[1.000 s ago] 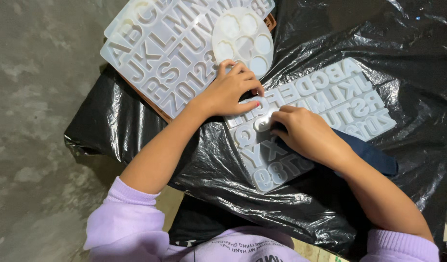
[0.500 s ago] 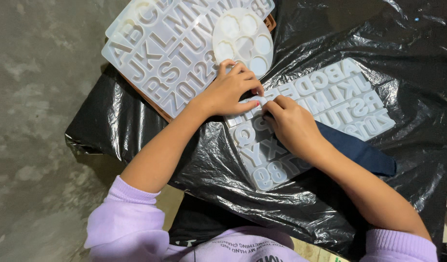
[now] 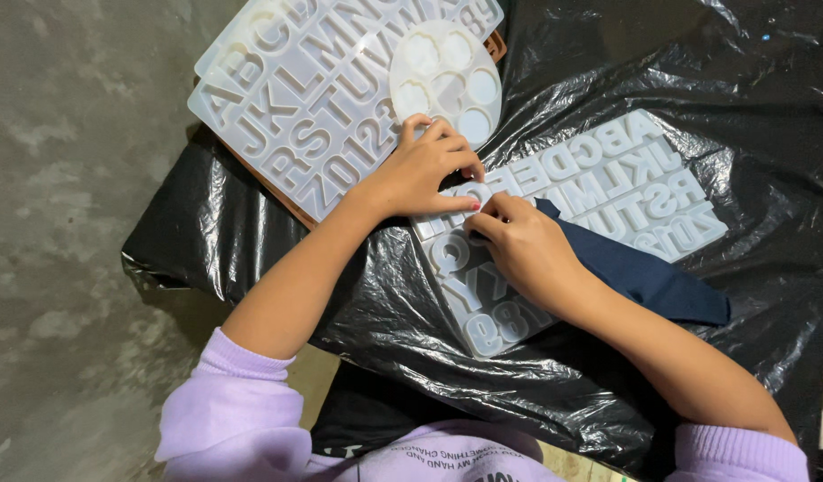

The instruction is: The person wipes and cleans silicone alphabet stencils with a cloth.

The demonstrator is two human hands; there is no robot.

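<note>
On the black plastic sheet [image 3: 697, 89], a clear letter mould [image 3: 608, 192] is lying flat, and both hands are working at its near-left part. The left hand [image 3: 425, 170] is pressing down on the mould's upper edge, fingers curled and thumb tip flat against it, so it is bracing rather than gripping anything. The right hand [image 3: 518, 245] is pinching with thumb and forefinger at one letter pocket just beside the left thumb; whether a small cast piece is between those fingertips is hidden, so I cannot tell. A dark blue cloth [image 3: 648, 281] is lying across the mould under the right wrist. Further back, a second letter mould [image 3: 313, 98] is resting on a brown board, with a round mould [image 3: 447, 76] on top. Doing this well probably means keeping the left hand pinning the mould close to the pocket while the right is flexing the soft wall gently, not tearing at it.
</note>
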